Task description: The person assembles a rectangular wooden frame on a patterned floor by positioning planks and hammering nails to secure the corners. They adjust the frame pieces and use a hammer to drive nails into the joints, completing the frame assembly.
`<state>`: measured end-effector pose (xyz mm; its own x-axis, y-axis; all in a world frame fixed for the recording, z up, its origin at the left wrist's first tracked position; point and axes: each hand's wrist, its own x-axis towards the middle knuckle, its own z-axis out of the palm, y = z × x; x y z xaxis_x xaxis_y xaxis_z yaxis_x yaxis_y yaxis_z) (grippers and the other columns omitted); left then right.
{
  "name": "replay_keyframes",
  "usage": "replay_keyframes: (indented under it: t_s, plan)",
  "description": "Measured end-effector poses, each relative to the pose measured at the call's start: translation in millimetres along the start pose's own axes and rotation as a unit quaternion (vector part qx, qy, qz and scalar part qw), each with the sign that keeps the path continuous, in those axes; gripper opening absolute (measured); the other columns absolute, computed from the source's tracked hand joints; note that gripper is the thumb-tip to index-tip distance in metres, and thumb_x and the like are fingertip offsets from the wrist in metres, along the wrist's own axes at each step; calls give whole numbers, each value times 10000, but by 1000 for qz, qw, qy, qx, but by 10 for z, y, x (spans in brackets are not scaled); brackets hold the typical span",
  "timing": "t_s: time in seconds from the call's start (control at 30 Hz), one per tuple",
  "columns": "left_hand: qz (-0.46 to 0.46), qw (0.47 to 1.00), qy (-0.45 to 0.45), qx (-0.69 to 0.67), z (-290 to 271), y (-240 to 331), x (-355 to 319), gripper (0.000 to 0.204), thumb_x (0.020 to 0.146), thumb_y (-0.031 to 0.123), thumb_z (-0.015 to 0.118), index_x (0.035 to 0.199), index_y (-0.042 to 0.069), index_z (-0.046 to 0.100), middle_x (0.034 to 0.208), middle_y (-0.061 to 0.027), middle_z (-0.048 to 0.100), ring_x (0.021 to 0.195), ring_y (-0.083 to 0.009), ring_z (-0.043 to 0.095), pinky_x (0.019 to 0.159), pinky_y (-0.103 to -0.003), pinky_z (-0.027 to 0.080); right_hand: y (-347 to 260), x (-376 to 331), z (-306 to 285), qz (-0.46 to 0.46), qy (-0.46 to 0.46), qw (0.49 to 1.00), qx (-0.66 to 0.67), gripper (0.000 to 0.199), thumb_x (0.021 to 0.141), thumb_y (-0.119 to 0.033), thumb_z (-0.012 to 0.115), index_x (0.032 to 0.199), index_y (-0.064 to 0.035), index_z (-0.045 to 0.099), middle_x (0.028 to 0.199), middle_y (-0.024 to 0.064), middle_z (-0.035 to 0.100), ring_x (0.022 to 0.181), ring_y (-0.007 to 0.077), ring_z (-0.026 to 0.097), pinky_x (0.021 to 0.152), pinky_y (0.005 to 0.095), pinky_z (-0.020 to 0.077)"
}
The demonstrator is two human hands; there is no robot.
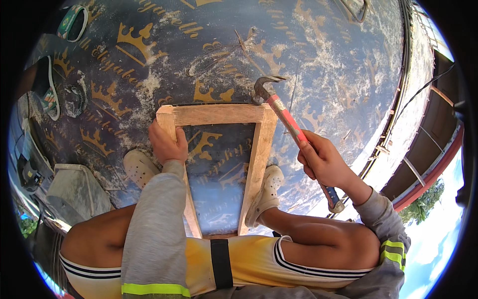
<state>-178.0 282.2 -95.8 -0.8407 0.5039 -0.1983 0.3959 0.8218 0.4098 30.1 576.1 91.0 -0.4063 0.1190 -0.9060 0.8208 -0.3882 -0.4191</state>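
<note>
A rectangular frame of light wooden pieces (214,115) stands between my feet. My left hand (168,143) is closed around its left side piece, just below the far left corner. In my right hand (323,160) is a claw hammer, gripped by its worn red and blue handle (288,119). The hammer's metal head (264,89) is at the far right corner of the frame, its claw pointing right; whether it touches the wood I cannot tell. The dark floor shows through the frame's opening.
The dark board floor (328,65) has gold crown prints and scattered sawdust. My clogs (266,192) flank the frame. A grey bucket-like container (79,187) sits at left. Another person's slippered foot (50,92) is at far left. Cables (398,104) run along the right edge.
</note>
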Motion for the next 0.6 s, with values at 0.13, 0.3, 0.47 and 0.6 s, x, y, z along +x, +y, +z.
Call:
replay_keyframes:
  t_s: [0.13, 0.3, 0.47, 0.6]
  plan:
    - [-3, 1000, -2, 1, 15, 27, 11, 611, 889, 278, 625, 1374, -20, 401, 1202, -207, 499, 1104, -419, 540, 892, -506, 476, -29, -16, -1, -5, 18, 1000, 20, 320, 1094, -258, 416, 1235, 9, 522, 665, -13, 480, 475, 57, 460, 435, 235, 388]
    - [10, 1000, 16, 13, 38, -62, 9, 604, 897, 277, 622, 1376, -22, 407, 1203, -219, 507, 1113, -420, 542, 916, -504, 463, 102, 46, -55, -8, -7, 1000, 2, 303, 1094, -271, 410, 1123, 5, 530, 662, -3, 487, 473, 65, 471, 438, 252, 404]
    - [15, 1000, 16, 19, 51, -16, 1, 593, 899, 272, 629, 1368, -20, 414, 1200, -218, 513, 1111, -426, 542, 933, -504, 452, 92, 24, -87, -34, 6, 999, -8, 319, 1093, -277, 411, 1099, 17, 534, 671, 7, 495, 481, 75, 484, 438, 259, 404]
    - [4, 1000, 9, 16, 31, -11, 0, 582, 901, 268, 635, 1359, -19, 418, 1196, -219, 517, 1111, -430, 545, 937, -500, 450, 158, 81, -136, -25, -15, 999, 32, 347, 1094, -292, 413, 1071, 28, 544, 699, 16, 510, 493, 80, 493, 438, 267, 412]
